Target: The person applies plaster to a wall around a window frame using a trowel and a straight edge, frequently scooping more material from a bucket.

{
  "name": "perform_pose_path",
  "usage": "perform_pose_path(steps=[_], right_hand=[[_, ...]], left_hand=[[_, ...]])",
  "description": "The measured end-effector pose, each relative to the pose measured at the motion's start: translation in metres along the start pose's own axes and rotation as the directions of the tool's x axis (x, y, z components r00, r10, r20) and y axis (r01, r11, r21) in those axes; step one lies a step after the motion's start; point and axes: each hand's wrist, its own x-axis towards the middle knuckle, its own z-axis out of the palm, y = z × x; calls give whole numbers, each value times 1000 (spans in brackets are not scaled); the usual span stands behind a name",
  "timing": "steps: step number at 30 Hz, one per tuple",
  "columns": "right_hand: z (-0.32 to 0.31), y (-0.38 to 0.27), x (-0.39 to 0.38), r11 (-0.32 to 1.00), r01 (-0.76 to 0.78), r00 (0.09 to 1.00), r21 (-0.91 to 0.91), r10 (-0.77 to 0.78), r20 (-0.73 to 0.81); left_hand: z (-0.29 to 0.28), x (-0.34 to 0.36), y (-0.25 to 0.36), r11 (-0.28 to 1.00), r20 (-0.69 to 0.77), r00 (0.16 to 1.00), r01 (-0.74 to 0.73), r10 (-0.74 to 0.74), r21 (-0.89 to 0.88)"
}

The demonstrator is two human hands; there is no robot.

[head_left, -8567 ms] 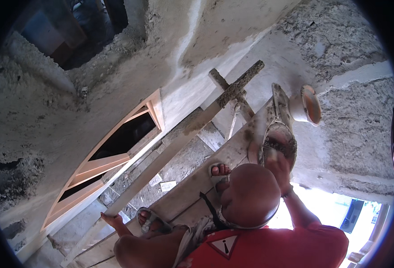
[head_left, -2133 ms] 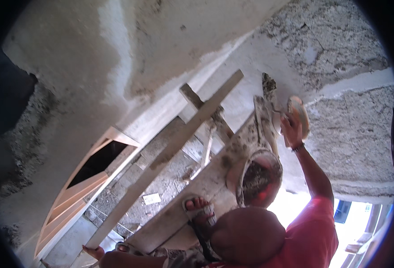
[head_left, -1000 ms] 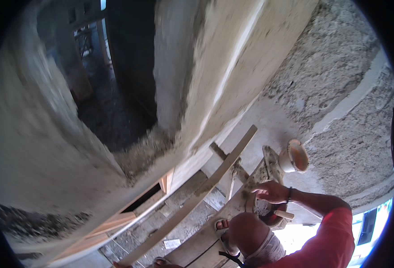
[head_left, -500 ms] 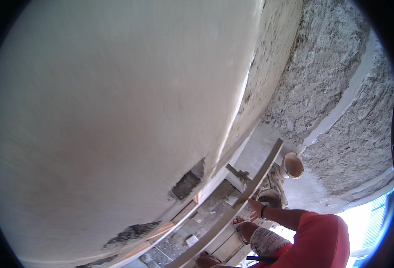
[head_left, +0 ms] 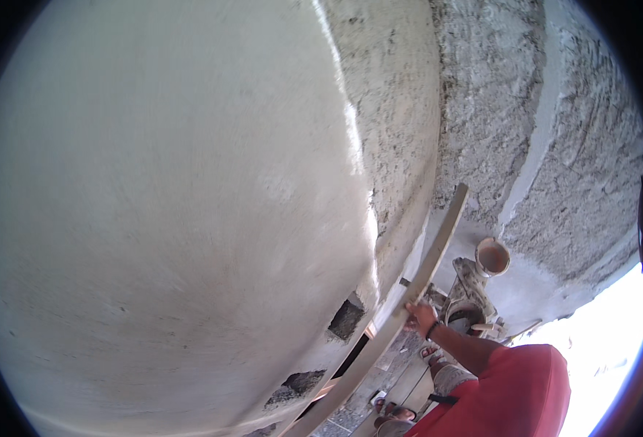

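A long, straight wooden board (head_left: 438,251), bent by the lens, runs slantwise from near the textured wall down to the lower edge. Around its edge my right hand (head_left: 422,319), with a dark band at the wrist, has its fingers closed. The board stands close along the smooth plastered wall (head_left: 190,189), and I cannot tell whether it touches. My left hand is out of view. Beside the right hand sits a bucket (head_left: 465,317) with dark contents.
Another round bucket (head_left: 492,257) stands farther right, near the rough plaster wall (head_left: 496,102). Dark holes (head_left: 346,317) break the smooth wall low down. My sandalled feet are on planks (head_left: 409,386) below. Bright daylight shows at the lower right.
My right hand, open beside the board before, is now closed on its edge. The board's top end reaches higher against the wall. The view has shifted.
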Motion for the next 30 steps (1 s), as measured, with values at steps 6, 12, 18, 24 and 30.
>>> perform_pose_path(steps=[6, 12, 18, 24, 30], right_hand=[[72, -85, -11, 962, 240, 971, 131, -241, -12], [105, -163, -6, 927, 340, 940, 159, -334, -60], [122, -195, 12, 837, 535, 842, 114, -518, -148], [125, -218, 19, 757, 651, 757, 58, -642, -122], [140, -230, 8, 693, 718, 691, 55, -703, -168]], left_hand=[[40, -3, 139, 933, -33, 978, -205, 205, -297], [62, -19, 226, 520, 165, 981, 195, -103, -832], [77, -34, 273, 603, 201, 957, 288, -209, -744], [91, -33, 306, 587, 113, 980, 189, -164, -787], [93, -32, 344, 476, 77, 972, 177, -222, -861]])
